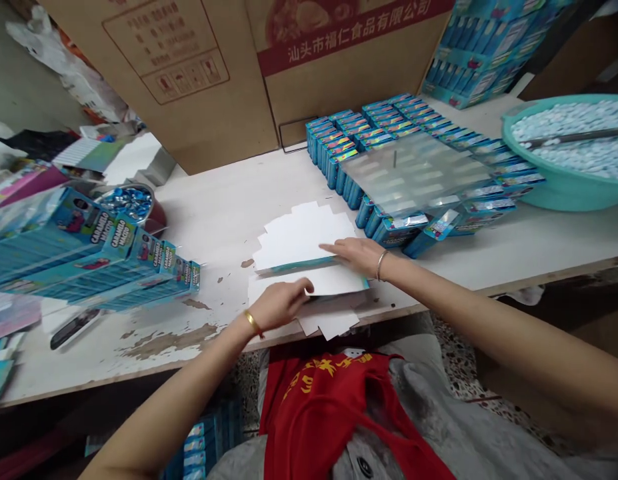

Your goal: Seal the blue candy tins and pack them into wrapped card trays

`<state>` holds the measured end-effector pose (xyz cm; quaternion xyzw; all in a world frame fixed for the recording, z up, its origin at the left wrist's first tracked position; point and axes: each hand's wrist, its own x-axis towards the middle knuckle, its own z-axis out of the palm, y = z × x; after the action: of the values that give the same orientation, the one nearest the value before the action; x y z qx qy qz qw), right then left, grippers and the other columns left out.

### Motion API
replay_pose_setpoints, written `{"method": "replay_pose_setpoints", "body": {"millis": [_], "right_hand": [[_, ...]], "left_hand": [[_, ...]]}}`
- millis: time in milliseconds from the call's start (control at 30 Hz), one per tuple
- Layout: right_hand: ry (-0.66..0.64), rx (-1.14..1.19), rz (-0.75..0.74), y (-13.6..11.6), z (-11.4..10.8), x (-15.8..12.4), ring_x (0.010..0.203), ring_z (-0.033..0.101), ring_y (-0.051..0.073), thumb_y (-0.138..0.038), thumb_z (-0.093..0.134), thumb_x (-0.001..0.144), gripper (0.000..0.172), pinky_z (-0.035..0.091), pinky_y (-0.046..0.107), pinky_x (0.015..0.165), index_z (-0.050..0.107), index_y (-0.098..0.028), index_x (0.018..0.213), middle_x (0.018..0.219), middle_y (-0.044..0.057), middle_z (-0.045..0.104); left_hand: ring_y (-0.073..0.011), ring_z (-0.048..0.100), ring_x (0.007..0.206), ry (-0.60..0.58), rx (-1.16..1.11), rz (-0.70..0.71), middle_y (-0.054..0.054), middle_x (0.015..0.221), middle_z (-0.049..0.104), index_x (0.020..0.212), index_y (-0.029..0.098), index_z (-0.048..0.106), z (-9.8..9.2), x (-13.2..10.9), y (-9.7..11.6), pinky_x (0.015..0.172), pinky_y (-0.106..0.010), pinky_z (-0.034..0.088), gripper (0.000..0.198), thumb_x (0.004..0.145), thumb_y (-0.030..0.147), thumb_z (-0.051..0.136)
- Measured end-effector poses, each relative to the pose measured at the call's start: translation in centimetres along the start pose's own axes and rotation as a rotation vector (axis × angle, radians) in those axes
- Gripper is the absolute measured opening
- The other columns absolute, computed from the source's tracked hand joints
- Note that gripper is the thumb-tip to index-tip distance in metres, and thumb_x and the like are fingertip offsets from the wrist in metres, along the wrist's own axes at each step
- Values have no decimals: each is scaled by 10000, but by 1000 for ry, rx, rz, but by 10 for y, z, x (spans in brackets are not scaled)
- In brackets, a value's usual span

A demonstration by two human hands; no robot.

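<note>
A flat cardboard box blank, white on its upper face with a blue edge, lies on the table in front of me. Its near flap is folded along a crease and stands slightly raised. My left hand is closed at the flap's lower left edge, pinching it between thumb and curled fingers. Stretched fingers of my right hand rest on the blank near the crease, at its right side. More white card tabs show beneath, by the table's front edge.
Upright blue candy packs stand in rows behind right, under a translucent plastic sheet. A turquoise basin of pale pieces stands far right. Stacked blue boxes, a phone-like device and a metal bowl are left. A large carton stands behind.
</note>
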<state>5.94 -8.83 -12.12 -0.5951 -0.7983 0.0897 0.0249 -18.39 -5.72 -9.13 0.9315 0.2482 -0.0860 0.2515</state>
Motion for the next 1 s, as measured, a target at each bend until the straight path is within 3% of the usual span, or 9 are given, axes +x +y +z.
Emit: {"method": "replay_pose_setpoints", "body": {"millis": [133, 233, 333, 400, 567, 700, 867, 1000], "right_hand": [[337, 106, -59, -23, 3, -33, 1108, 491, 261, -398, 432, 939, 459, 400, 388, 920, 462, -132, 1311, 1202, 149, 575], [339, 3, -117, -44, 29, -61, 1138, 470, 292, -384, 478, 919, 447, 374, 438, 967, 506, -110, 1271, 1238, 171, 569], [345, -74, -51, -56, 59, -70, 1132, 472, 278, -231, 432, 935, 358, 355, 423, 981, 527, -92, 1251, 1240, 172, 575], [347, -99, -10, -59, 67, -67, 1127, 465, 270, -153, 392, 932, 320, 349, 406, 974, 566, -98, 1195, 1207, 165, 585], [158, -90, 71, -63, 57, -57, 886, 498, 252, -85, 389, 898, 254, 405, 368, 778, 633, -150, 923, 928, 130, 605], [-23, -39, 125, -59, 45, -50, 914, 509, 263, -151, 446, 906, 185, 398, 348, 760, 629, -127, 922, 933, 144, 596], [-230, 51, 117, -49, 29, -35, 1002, 532, 249, -289, 507, 918, 216, 395, 325, 827, 659, -136, 944, 990, 128, 614], [-367, 102, 86, -44, 15, -24, 1029, 540, 243, -329, 502, 919, 252, 398, 323, 826, 688, -165, 880, 1022, 110, 622]], "left_hand": [[-134, 545, 676, 33, -157, -51, 0, 758, 625, 969, 188, 544, -2, 26, -20, 649, -263, 422, 117, 899, 221, 457], [-166, 561, 832, 102, -36, 29, -48, 915, 642, 944, 184, 591, 3, 26, -25, 770, -312, 431, 172, 923, 277, 447], [-273, 479, 1087, 204, 236, 127, -116, 1206, 559, 1095, 213, 602, 19, 11, -21, 928, -446, 365, 352, 875, 475, 521], [-304, 447, 1121, 225, 358, 104, -141, 1255, 521, 1205, 221, 556, 30, 0, -15, 931, -476, 351, 412, 872, 463, 527], [-236, 545, 904, 135, 324, -43, -107, 990, 620, 1081, 192, 591, 44, -6, -2, 792, -380, 419, 243, 900, 181, 431], [-194, 587, 851, 125, -6, -148, -47, 939, 653, 1092, 194, 550, 33, 3, -12, 746, -308, 437, 259, 836, 234, 562], [-151, 577, 808, -48, -311, -9, -27, 922, 639, 1111, 177, 549, 14, 14, -38, 727, -272, 438, 293, 860, 330, 547], [-140, 574, 812, -237, -382, 68, -35, 938, 643, 1128, 170, 546, 1, 25, -45, 721, -255, 439, 293, 892, 328, 472]]}}
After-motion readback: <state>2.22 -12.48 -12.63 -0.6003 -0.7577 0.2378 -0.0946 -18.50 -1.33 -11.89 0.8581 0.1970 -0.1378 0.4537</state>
